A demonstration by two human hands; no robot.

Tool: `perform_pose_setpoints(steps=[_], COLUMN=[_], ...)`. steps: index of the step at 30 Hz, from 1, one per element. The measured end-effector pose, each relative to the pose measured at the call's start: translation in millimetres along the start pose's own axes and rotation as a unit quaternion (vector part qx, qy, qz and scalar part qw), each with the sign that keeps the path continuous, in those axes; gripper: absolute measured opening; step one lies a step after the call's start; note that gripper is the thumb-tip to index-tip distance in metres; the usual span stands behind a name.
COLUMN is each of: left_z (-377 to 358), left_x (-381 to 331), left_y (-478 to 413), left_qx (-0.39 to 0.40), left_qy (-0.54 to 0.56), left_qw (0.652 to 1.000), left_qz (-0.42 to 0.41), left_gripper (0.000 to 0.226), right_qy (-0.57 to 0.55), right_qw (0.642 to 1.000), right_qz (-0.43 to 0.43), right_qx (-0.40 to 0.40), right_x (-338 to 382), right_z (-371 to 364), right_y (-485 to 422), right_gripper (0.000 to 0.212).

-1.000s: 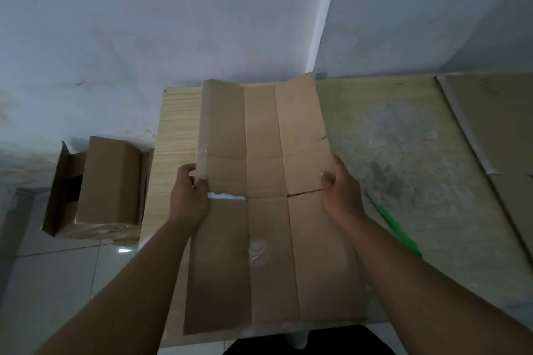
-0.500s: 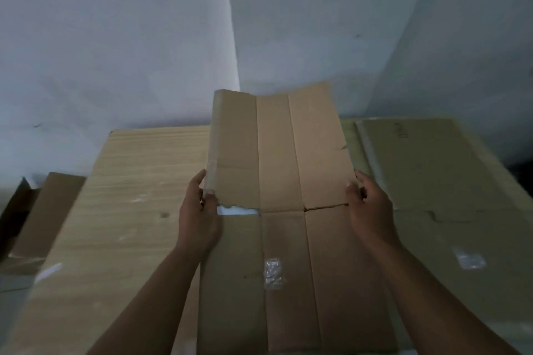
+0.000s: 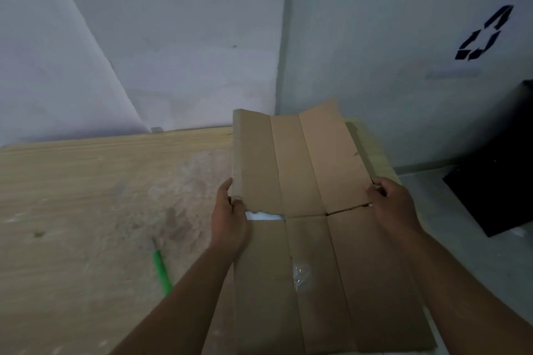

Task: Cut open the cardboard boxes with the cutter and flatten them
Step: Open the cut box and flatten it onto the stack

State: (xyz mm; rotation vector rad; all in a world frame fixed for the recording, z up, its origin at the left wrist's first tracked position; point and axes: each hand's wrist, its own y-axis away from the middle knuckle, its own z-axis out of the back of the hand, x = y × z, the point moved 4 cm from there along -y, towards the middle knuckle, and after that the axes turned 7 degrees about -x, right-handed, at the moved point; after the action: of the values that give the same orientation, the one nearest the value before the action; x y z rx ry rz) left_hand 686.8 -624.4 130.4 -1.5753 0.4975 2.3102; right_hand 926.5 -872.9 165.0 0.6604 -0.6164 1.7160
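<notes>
A flattened brown cardboard box (image 3: 302,176), creased into three long panels, is held in the air over the right end of the wooden table (image 3: 86,187). My left hand (image 3: 229,219) grips its left edge at mid-height, beside a torn white patch. On the opposite edge my right hand (image 3: 389,204) grips it at a slit. The far half tilts upward. A bit of clear tape sticks to the near half. The green cutter (image 3: 162,269) lies on the table to the left of my left forearm.
Grey-white walls meet in a corner behind the table. A black recycling mark (image 3: 484,34) is painted on the right wall. A dark object (image 3: 496,181) stands on the floor at right. Another cardboard sheet (image 3: 366,147) peeks out under the held one.
The view has swung right, then further along the table. Both hands have carried the flattened box to the right end of the table, keeping the same grip. The cutter now lies on my left.
</notes>
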Motion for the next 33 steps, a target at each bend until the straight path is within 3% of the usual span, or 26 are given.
perform_pose_setpoints(steps=[11,16,18,23,25,28,33], left_z=[-114.3,-125.9,-125.5,-115.7,-111.4,-107.5,-107.0], left_x=[-15.4,1.7,9.9,25.3,33.3,37.3,39.1], left_y=[6.4,-4.4,-7.3,-10.0,-9.2,-11.4,-21.1], left_qx=[0.030,0.081,0.082,0.063,0.077,0.107,0.120], left_qy=[-0.042,-0.188,-0.239,-0.287,-0.284,-0.250,-0.254], left_qw=[0.999,0.979,0.967,0.952,0.951,0.958,0.958], left_qz=[0.016,0.006,0.040,0.084,0.100,0.091,0.064], left_gripper=[0.053,0.077,0.070,0.028,0.032,0.057,0.052], right_qy=[0.029,0.037,0.031,0.045,0.067,0.102,0.132], right_qw=[0.996,0.993,0.992,0.992,0.990,0.984,0.975], right_qz=[-0.065,-0.102,-0.118,-0.101,-0.093,-0.109,-0.120], right_qx=[0.055,0.047,0.035,0.054,0.078,0.093,0.131], right_x=[-71.0,-88.9,-93.9,-92.0,-90.5,-99.8,-118.3], right_z=[31.3,15.0,6.3,-16.1,-22.1,-25.1,-27.2], right_y=[-66.8,-78.5,-81.6,-83.9,-84.6,-84.8,-81.8], right_gripper=[0.031,0.028,0.033,0.042,0.044,0.044,0.045])
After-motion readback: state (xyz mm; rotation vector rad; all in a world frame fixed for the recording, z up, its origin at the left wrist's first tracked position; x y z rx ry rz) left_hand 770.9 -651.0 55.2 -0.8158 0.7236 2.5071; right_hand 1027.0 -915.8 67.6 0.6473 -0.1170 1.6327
